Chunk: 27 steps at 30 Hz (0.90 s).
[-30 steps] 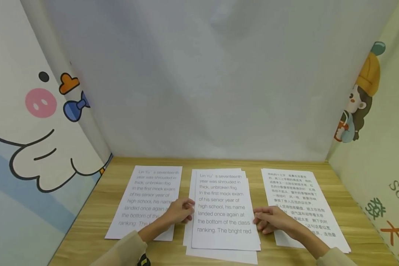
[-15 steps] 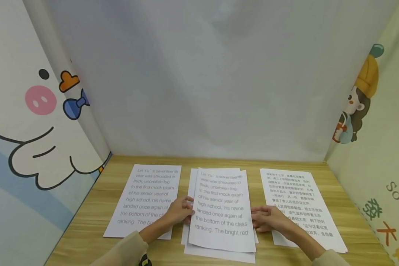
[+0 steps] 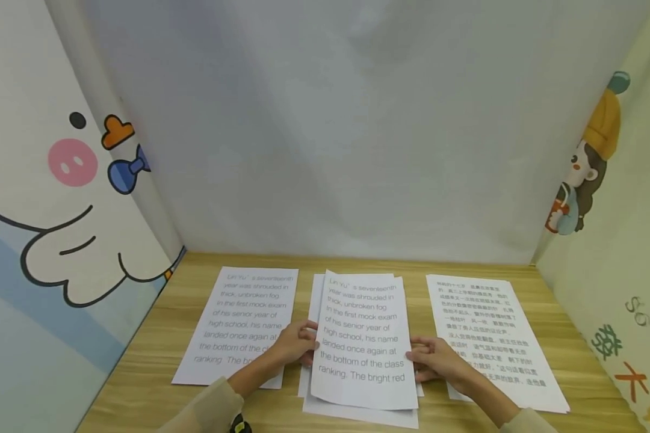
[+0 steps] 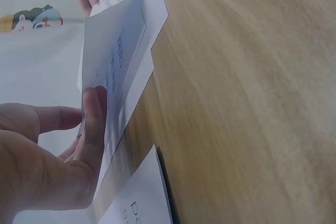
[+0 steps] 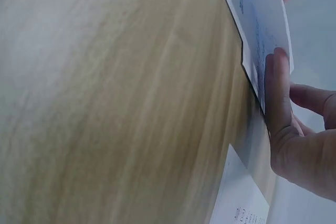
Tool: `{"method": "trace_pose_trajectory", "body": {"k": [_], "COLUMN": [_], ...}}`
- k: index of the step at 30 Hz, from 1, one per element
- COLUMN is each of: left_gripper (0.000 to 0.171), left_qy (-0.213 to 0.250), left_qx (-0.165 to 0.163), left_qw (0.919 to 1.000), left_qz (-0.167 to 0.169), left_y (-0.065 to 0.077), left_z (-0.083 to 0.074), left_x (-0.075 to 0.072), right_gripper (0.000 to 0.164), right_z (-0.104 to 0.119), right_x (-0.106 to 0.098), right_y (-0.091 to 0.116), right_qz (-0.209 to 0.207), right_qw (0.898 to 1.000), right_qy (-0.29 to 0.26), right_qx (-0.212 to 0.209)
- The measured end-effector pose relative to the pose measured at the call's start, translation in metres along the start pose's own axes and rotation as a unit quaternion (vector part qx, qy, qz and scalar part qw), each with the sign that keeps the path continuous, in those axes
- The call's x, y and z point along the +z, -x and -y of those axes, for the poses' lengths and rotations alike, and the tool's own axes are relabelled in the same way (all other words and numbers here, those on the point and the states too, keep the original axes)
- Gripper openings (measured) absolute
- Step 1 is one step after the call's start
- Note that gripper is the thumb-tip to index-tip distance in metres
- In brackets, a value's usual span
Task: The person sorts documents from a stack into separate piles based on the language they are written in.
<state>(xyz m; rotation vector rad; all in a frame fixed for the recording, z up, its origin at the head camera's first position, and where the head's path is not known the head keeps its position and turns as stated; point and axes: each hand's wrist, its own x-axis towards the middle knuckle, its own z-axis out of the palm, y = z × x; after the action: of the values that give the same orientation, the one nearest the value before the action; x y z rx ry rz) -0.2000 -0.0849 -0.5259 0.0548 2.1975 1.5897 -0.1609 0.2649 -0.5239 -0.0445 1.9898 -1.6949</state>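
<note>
In the head view, a printed sheet of paper (image 3: 360, 343) with large English text is held a little above other sheets in the middle. My left hand (image 3: 295, 343) pinches its left edge between thumb and fingers. Its right edge is pinched by my right hand (image 3: 433, 358). Both wrist views show the raised sheet (image 4: 110, 51) from below, curving away from the paper underneath, with fingers (image 5: 278, 93) behind it. Under it lie loose, uneven sheets (image 3: 360, 415), their print mostly covered.
To the left lies a stack with English text (image 3: 244, 313), partly behind my left forearm. A stack with Chinese text (image 3: 482, 319) lies to the right, partly covered by my right hand. All rest on a wooden table (image 3: 146, 337), with walls at the back and sides.
The top middle sheet has come up off the papers beneath and now bends slightly. My fingers have taken hold of both its edges.
</note>
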Motion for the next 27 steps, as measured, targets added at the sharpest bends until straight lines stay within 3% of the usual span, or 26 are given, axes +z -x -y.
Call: {"method": "trace_pose_trajectory", "body": {"k": [14,27], "left_gripper": [0.050,0.046], "left_qy": [0.026,0.058], "left_qx": [-0.004,-0.006], "left_qw": [0.9992,0.9978], "left_qz": [-0.031,-0.031], "left_y": [0.000,0.007], "left_z": [0.000,0.006], "left_x": [-0.007,-0.020], "right_gripper": [0.075,0.075], "right_z": [0.012,0.016], "right_x": [0.003,0.013], "right_y": [0.008,-0.001], "right_qz": [-0.018,-0.022], "right_qw": [1.000,0.999], "right_qy": [0.000,-0.007], "right_qx": [-0.013,-0.024]}}
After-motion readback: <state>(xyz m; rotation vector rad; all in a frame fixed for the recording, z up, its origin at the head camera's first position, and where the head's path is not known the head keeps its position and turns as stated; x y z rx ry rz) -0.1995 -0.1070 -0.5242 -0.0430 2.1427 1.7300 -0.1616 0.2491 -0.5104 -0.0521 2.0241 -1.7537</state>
